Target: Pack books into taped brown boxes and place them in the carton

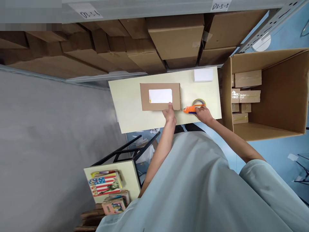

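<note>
Box (158, 107) lies flat on the table (129, 109), left of centre. I read its long axis as left-right, roughly along the table's long edges; short ends face left and right. White label (160, 96) on top runs the same way. My left hand (170, 116) grips the box's near edge right of centre: thumb on top at the label's near right corner, fingers partly hidden. My right hand (204, 114) is closed round the orange dispenser (189, 109), just right of the box, apart from it. Dispenser also lies roughly left-right, orange end pointing left at the box's near right corner; tape roll (199, 101) at its far side.

White stack (203, 75) at the table's far right. Big carton (285, 96) bounds the right end, small packs (248, 79) inside. Far side is hemmed in by a shelf (154, 8) of cartons (176, 35). Near left: side table (129, 174) with books (106, 185); grey wall (48, 135) at left.
</note>
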Demonstrator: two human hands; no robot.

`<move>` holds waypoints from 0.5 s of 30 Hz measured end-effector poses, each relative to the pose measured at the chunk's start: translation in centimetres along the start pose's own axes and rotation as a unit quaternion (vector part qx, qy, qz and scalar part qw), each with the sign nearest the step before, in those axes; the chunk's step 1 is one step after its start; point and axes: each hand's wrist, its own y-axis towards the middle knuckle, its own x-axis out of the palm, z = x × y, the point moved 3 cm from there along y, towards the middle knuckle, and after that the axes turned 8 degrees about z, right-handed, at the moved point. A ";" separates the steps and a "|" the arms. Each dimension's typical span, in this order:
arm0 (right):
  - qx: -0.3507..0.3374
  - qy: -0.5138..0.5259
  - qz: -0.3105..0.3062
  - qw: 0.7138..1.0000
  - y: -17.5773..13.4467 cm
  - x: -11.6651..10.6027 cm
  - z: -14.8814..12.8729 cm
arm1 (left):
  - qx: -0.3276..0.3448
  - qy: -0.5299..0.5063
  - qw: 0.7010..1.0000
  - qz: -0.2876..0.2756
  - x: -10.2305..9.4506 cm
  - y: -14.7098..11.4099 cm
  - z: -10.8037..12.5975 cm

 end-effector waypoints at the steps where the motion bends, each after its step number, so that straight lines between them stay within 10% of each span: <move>1: -0.012 0.000 -0.003 1.000 -0.2 0.3 -0.4 | -0.006 -0.007 1.000 0.005 -0.5 0.1 0.4; 7: -0.042 0.033 -0.020 0.998 -1.5 2.0 -4.7 | -0.038 0.037 0.994 -0.094 -2.7 1.9 4.0; 15: -0.042 0.071 -0.036 0.996 -1.5 2.1 -8.1 | 0.065 0.193 0.968 0.144 1.8 1.4 6.5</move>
